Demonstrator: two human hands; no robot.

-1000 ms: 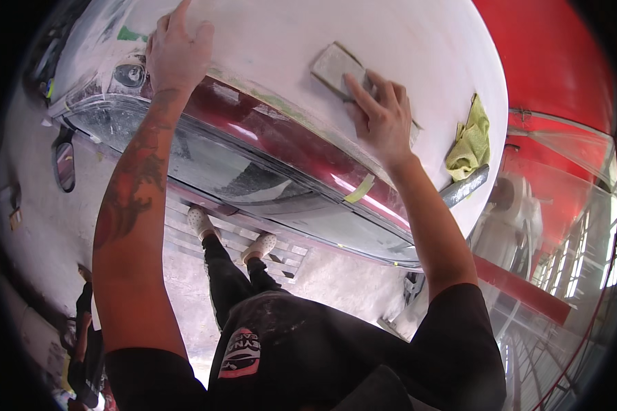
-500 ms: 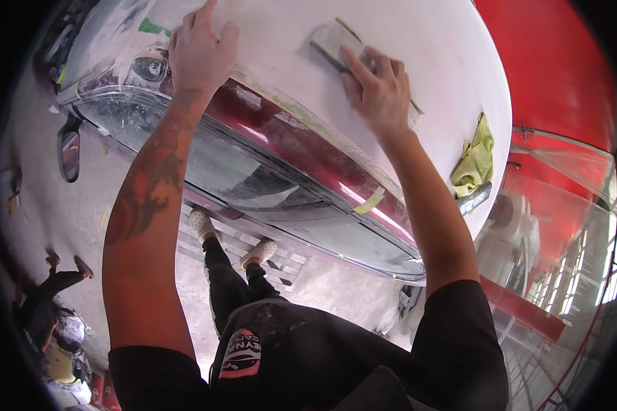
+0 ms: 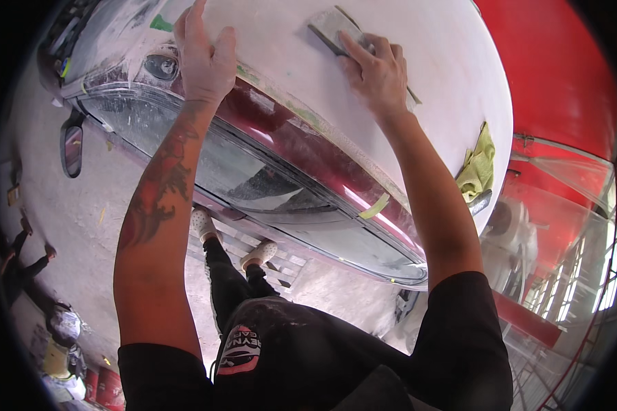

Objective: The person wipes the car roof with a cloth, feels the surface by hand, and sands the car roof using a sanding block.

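Observation:
Below me is a car roof (image 3: 274, 51) with a whitish, dusty sanded surface. My right hand (image 3: 380, 75) is closed on a long, flat grey sanding block (image 3: 330, 27), pressing it against the roof. The block lies slantwise, with one end past my fingertips and the other partly hidden under the hand. My left hand (image 3: 208, 65) rests on the roof near its edge, thumb apart from the fingers and nothing visible in it. Some of its fingertips reach the upper rim of the picture. Close to that hand is a dark round fitting (image 3: 161, 66) in the bodywork.
A yellow-green cloth (image 3: 478, 164) lies on the roof at the right. Yellowish tape (image 3: 374, 206) sticks to the dark red side above the windows. A side mirror (image 3: 72, 147) juts out at the left. Another person (image 3: 24, 267) is at the lower left. Clear plastic sheeting (image 3: 562, 198) hangs at the right.
My right hand and the sanding block have moved a little farther away across the roof. My left hand stays near the roof edge. The whole view has shifted slightly.

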